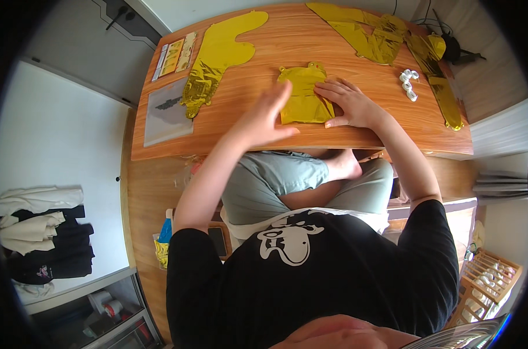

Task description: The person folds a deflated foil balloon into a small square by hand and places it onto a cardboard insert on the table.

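A deflated gold foil balloon [306,100], folded into a rough square, lies near the front edge of the wooden table. The fingers of my right hand [357,106] rest spread and flat on its right side. Beside its left edge is my left hand [263,119], fingers stretched and thumb apart, slightly blurred; whether it touches the foil I cannot tell. Another flat gold foil balloon [220,49] lies to the left, its near end crumpled. More gold foil balloons [371,35] are spread out at the far right, one of them reaching down the table's right side.
Small white ribbon rolls [408,84] sit at the right of the wooden table [275,38]. On the left are a translucent plastic bag [170,125] and a printed card packet [174,56]. Dark cables [447,43] lie at the far right corner. My legs are under the front edge.
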Tool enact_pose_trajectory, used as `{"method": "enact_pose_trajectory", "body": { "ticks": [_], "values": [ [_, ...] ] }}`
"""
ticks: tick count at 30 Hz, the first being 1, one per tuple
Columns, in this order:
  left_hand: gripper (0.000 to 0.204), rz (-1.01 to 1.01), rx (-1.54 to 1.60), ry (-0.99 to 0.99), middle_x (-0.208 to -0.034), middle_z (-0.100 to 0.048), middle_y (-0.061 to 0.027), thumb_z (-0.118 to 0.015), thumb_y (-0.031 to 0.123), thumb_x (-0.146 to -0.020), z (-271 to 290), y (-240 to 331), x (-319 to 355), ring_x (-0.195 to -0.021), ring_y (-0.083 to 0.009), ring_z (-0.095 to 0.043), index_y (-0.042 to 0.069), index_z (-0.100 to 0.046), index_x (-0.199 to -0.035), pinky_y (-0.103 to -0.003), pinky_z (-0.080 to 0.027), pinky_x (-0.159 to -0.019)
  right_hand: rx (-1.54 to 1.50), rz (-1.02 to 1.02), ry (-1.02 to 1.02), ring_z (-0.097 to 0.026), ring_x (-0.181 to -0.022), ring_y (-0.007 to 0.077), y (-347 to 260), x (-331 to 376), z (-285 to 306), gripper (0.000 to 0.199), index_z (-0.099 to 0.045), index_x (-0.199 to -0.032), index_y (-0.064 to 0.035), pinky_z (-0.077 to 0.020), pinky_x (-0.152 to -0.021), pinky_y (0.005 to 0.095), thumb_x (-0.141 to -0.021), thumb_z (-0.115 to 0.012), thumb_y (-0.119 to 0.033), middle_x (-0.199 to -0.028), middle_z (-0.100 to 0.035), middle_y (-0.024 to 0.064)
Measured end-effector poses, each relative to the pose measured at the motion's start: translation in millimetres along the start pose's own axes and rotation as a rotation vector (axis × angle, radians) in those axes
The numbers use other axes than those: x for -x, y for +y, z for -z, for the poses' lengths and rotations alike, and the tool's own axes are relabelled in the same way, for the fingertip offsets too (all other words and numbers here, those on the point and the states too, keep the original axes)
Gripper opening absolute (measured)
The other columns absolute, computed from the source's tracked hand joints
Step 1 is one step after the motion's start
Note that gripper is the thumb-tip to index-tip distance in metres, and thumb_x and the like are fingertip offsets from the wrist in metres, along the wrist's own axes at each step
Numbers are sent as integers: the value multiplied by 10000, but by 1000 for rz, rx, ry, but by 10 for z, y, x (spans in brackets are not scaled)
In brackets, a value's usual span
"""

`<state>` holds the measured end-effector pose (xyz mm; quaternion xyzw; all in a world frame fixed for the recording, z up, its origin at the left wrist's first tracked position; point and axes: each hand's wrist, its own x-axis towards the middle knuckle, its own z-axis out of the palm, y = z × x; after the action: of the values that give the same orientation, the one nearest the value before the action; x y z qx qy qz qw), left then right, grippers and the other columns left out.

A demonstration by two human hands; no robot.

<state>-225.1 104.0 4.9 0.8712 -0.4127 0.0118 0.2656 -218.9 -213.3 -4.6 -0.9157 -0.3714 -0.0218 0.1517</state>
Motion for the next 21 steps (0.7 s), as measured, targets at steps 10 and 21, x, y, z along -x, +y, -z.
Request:
{"method": "enact_pose_trajectory", "body": {
  "ticks": [10, 21],
  "values": [
    [536, -124, -388, 136, -1498, -546, -114, -667, 266, -940, -661, 713, 589, -1430, -269, -483, 80, -576, -1435, -479, -439, -1139, -32, 42, -63, -333, -1513, 318, -542, 286, -24, 1009, -457, -1541, -113, -209, -1248, 536, -759, -740, -685, -1599, -437, 99],
    [351, -182, -303, 218, -1342, -678, -112, -615, 97, -935, -522, 548, 580, -1278, -256, -636, 89, -700, -1276, -434, -533, -1045, -57, -32, 125, -456, -1424, 282, -820, 384, -58, 762, -565, -1423, -130, -308, -1194, 488, -740, -834, -336, -1497, -553, 72]
  ]
}}
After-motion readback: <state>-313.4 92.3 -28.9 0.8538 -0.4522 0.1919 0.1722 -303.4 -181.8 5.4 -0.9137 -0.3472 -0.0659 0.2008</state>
